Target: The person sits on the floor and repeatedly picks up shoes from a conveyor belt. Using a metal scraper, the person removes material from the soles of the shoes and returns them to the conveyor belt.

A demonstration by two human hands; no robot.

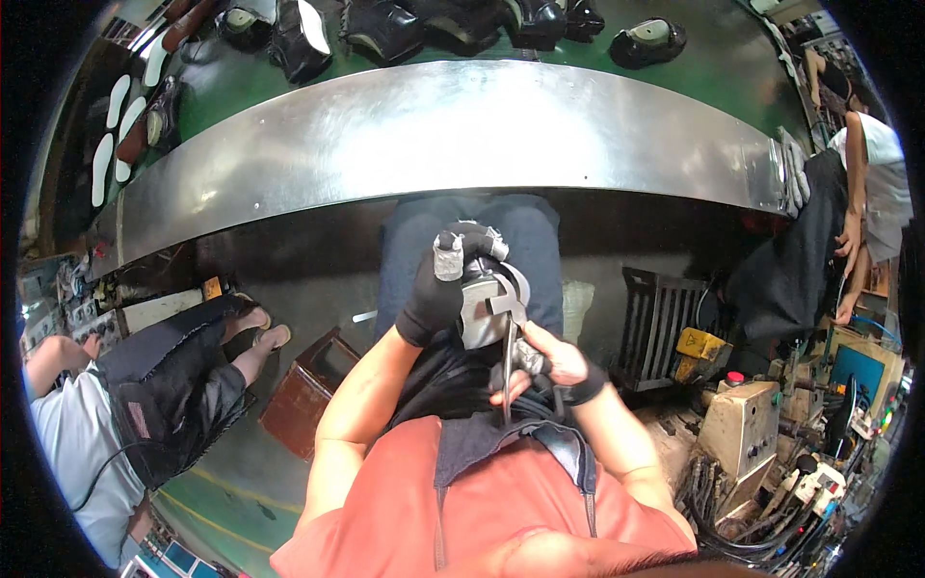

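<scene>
While the left grip (436, 291) clasps a shoe (479, 324), the right grip (551, 362) holds pincers (510, 342), clear of bench edge (602, 179)

1. we can reach forward over the metal ledge (453, 135), loads of room
2. dark shoes (383, 29) kinda block us beyond it
3. brown box (301, 397) sits off our left hand (436, 297), slatted black rack (657, 332) off our right hand (541, 360)

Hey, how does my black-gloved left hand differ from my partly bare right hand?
Your black-gloved left hand has grey wrapping over its fingers, while your partly bare right hand shows exposed skin. The left curls around a grey-and-black shoe-shaped piece, farther from your body; the right, nearer, grips a slim grey metal tool. Both wear something black.
</scene>
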